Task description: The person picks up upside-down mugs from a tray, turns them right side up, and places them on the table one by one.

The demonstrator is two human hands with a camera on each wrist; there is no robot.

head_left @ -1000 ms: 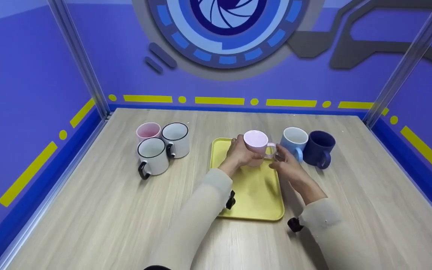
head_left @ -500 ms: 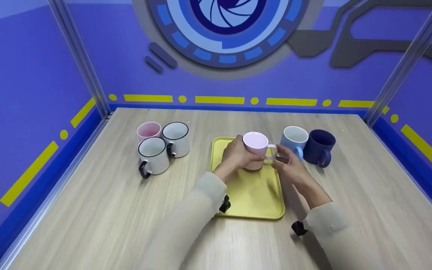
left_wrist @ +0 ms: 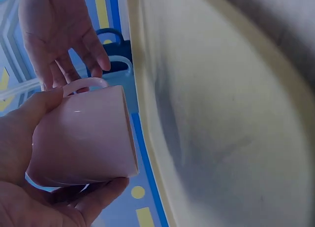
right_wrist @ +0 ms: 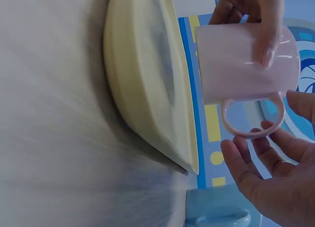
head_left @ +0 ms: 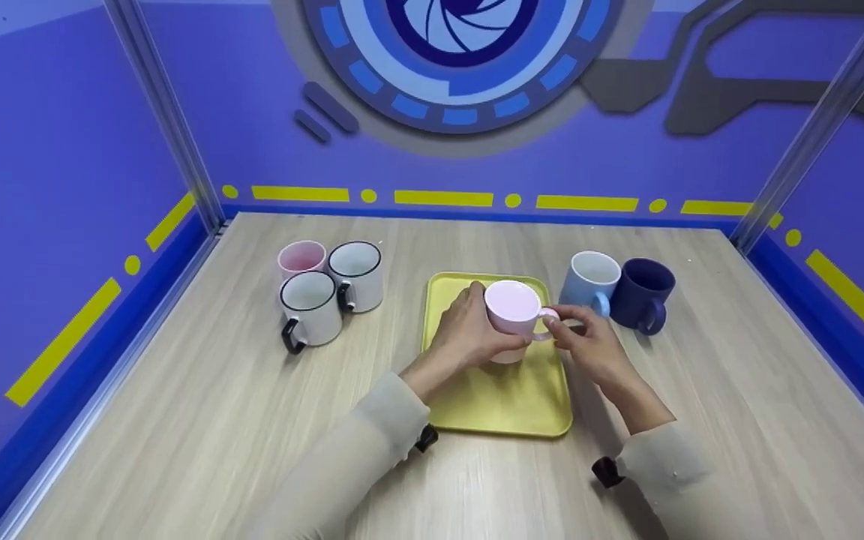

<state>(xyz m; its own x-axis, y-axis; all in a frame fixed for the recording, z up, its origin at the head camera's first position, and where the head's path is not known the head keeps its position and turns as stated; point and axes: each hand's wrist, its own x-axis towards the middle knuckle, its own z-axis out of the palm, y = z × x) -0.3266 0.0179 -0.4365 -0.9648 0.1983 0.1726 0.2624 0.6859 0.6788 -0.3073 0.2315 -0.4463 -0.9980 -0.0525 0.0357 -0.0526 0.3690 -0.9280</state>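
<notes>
A pale pink mug (head_left: 513,302) is upright above the yellow tray (head_left: 503,412); both wrist views show a gap between its base and the tray. My left hand (head_left: 465,330) grips the body from the left, its thumb lying across the near side. At the mug's right, my right hand (head_left: 595,349) has its fingertips at the handle (right_wrist: 253,133). In the right wrist view those fingers are loosely bent and spread, with the thumb apart near the top of the handle. The left wrist view shows the left hand's fingers (left_wrist: 101,200) around the mug.
On the left of the wooden table (head_left: 214,420) stand two white mugs with black rims, one in front (head_left: 312,307) and one behind (head_left: 357,277), beside a pink mug (head_left: 301,257). A light blue mug (head_left: 589,281) and a navy mug (head_left: 642,292) stand right of the tray.
The mug in my left hand has moved toward me over the tray. My right hand has moved slightly nearer with it, its fingertips closer around the handle.
</notes>
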